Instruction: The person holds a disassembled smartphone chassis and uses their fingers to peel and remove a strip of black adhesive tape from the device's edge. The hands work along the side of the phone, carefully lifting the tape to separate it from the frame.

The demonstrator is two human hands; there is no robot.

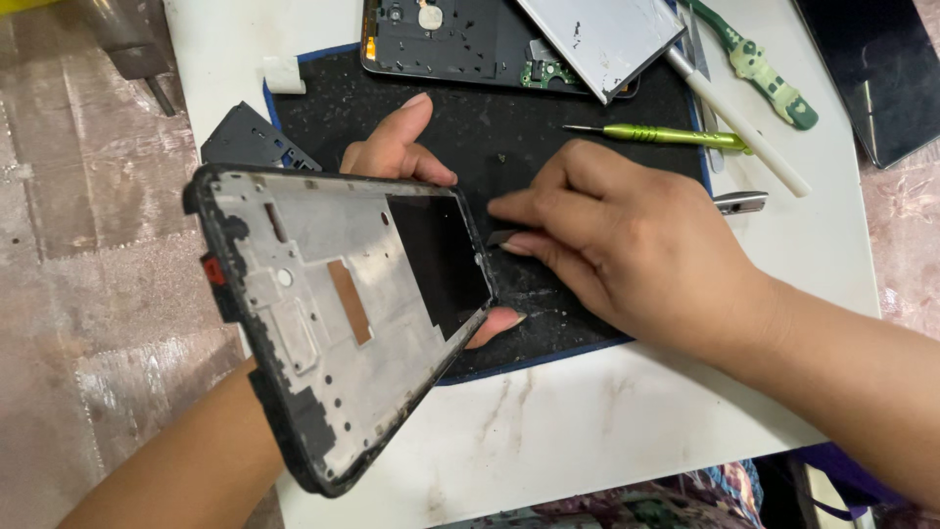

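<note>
In the left hand [411,157], tilted above the black mat [548,167], sits a bare phone mid-frame [323,313], already stripped of board and screen. The right hand [617,235] pinches a thin sliver at its upper edge; residue appears left to clear. Beyond its knuckles lies a green screwdriver [656,133].

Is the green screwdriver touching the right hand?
Apart. The head view shows the green screwdriver lying on the black mat beyond the right hand, with a strip of bare mat between its shaft and the knuckles.
</note>
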